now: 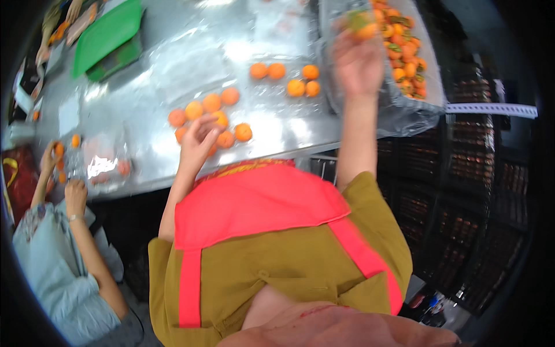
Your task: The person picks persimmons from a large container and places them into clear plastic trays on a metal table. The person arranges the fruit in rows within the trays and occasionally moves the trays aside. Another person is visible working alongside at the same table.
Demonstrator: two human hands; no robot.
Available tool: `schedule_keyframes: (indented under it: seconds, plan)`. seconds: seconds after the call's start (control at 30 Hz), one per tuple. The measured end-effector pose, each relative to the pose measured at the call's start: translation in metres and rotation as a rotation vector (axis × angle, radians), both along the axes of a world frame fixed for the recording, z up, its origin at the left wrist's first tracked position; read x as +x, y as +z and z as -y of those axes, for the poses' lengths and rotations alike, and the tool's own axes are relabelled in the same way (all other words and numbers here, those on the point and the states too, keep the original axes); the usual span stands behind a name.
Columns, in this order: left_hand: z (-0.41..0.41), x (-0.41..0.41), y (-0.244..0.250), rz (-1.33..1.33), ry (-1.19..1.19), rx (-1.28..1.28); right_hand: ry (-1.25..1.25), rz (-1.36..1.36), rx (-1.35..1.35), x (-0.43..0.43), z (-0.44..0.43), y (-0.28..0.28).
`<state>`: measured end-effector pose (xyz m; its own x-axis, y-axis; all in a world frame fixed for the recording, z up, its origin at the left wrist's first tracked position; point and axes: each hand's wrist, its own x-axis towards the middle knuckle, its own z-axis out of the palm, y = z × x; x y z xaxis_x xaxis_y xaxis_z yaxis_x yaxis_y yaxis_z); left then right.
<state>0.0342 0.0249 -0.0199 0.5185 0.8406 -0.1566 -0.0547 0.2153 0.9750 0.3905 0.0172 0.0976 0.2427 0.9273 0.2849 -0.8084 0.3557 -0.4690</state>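
My right hand [357, 65] is raised at the near side of a plastic-lined box [433, 86] of persimmons. In its fingers is a blurred persimmon [366, 30] with a green calyx, perhaps more than one. My left hand [198, 136] hovers low over a group of orange persimmons [211, 103], fingers curved and apart. Its fingertips are close to one fruit [220, 118]; whether they touch is unclear. Between my hands, several more persimmons [296, 88] rest in what looks like a clear plastic tray [271, 97].
The metal table [277, 145] ends just before my red apron. A green plastic tray [108, 34] stands at the far left. At the left, a co-worker's hands [76, 195] are near persimmons; another person's hand shows beyond. Dark stacked crates [468, 173] stand at the right.
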Motion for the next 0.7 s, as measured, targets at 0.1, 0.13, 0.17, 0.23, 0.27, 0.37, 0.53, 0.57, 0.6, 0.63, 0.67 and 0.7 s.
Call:
schedule_keyframes:
  seconds: [0.1, 0.13, 0.17, 0.23, 0.27, 0.37, 0.53, 0.57, 0.6, 0.63, 0.67, 0.7]
  plan:
    - [-0.001, -0.003, 0.001, 0.025, 0.025, 0.001, 0.003, -0.034, 0.143, 0.01, 0.002, 0.034]
    - [-0.001, -0.007, -0.003, -0.005, 0.045, 0.007, -0.001, -0.024, 0.109, 0.005, 0.0, 0.03]
    - [-0.001, -0.012, -0.007, -0.034, 0.062, 0.012, -0.006, -0.011, 0.075, -0.002, -0.001, 0.026]
    - [0.001, -0.02, -0.008, -0.07, 0.094, 0.001, -0.024, 0.156, -0.053, -0.011, -0.01, 0.0]
    - [0.003, -0.021, -0.005, -0.075, 0.111, -0.018, -0.033, 0.313, -0.146, -0.016, -0.013, -0.028]
    - [0.004, -0.027, -0.006, -0.157, 0.113, -0.075, -0.098, 0.819, -0.483, -0.077, -0.011, -0.076]
    - [0.004, -0.024, -0.016, -0.115, 0.13, 0.012, -0.152, 1.662, -0.339, -0.131, -0.022, -0.126]
    - [0.003, -0.024, -0.016, -0.121, 0.12, 0.028, -0.183, 1.747, -0.268, -0.139, -0.023, -0.129]
    - [0.002, -0.025, -0.018, -0.12, 0.118, 0.033, -0.16, 1.798, -0.24, -0.143, -0.025, -0.137]
    - [0.002, -0.025, -0.022, -0.119, 0.114, 0.037, -0.182, 1.849, -0.215, -0.146, -0.027, -0.144]
    - [0.001, -0.025, -0.024, -0.118, 0.11, 0.041, -0.205, 1.899, -0.19, -0.149, -0.027, -0.15]
    - [0.001, -0.024, -0.027, -0.103, 0.115, 0.039, -0.226, 1.948, -0.162, -0.15, -0.028, -0.156]
